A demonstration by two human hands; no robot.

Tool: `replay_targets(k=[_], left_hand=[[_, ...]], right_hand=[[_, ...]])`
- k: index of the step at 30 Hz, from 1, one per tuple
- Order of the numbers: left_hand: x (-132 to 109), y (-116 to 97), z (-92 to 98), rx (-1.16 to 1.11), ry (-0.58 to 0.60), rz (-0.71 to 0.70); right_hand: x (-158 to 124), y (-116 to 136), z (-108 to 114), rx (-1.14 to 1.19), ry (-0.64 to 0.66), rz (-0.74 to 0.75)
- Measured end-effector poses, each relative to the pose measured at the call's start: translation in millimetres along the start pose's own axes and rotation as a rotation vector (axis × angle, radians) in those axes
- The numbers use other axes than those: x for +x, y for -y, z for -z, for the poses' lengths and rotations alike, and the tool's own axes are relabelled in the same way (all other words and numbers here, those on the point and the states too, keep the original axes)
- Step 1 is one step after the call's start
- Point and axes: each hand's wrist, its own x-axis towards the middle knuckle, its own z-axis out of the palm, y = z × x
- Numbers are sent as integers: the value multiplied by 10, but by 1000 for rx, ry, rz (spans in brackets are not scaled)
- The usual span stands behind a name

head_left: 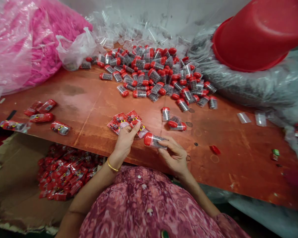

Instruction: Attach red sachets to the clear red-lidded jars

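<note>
My left hand (125,140) is closed on a fan of red printed sleeves (124,120), pinched under the thumb. In my right hand (175,153) is a clear plastic bottle (154,141) with a red cap and dark contents, its capped end pointing left toward the sleeves. The bottle and the sleeves are close together; whether they touch I cannot tell. Just beyond my right hand, one similar bottle (165,113) stands upright and a couple more (177,124) lie on the orange-brown tabletop (89,132).
A large heap of red-capped bottles (149,72) lies at the back, with clear plastic sleeves (139,33) behind. A pink-filled bag (34,43) is at left, a red bucket (258,36) at right. Several sleeved bottles (41,117) lie left. Below, a cardboard box (17,185) holds many more.
</note>
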Motion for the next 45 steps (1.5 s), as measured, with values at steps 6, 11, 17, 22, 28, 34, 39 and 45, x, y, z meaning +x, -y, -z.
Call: replay_targets(k=[6, 11, 17, 22, 28, 34, 39, 45], left_hand=[[-24, -48, 3, -30, 10, 40], [-21, -33, 18, 0, 12, 39], [-32, 3, 15, -26, -1, 5], [-16, 100, 13, 5, 12, -86], [-15, 149, -22, -71, -19, -65], [-49, 109, -36, -156, 46, 153], [-35, 169, -68, -153, -18, 29], [-71, 251, -127, -152, 22, 47]], right_hand=[[8, 14, -29, -41, 34, 26], [-1, 7, -42, -85, 16, 45], [7, 2, -80, -122, 23, 21], [14, 1, -133, -162, -17, 73], [18, -16, -263, -256, -96, 167], [31, -39, -289, -284, -133, 117], [17, -58, -279, -266, -114, 67], [18, -73, -356, -140, -148, -38]])
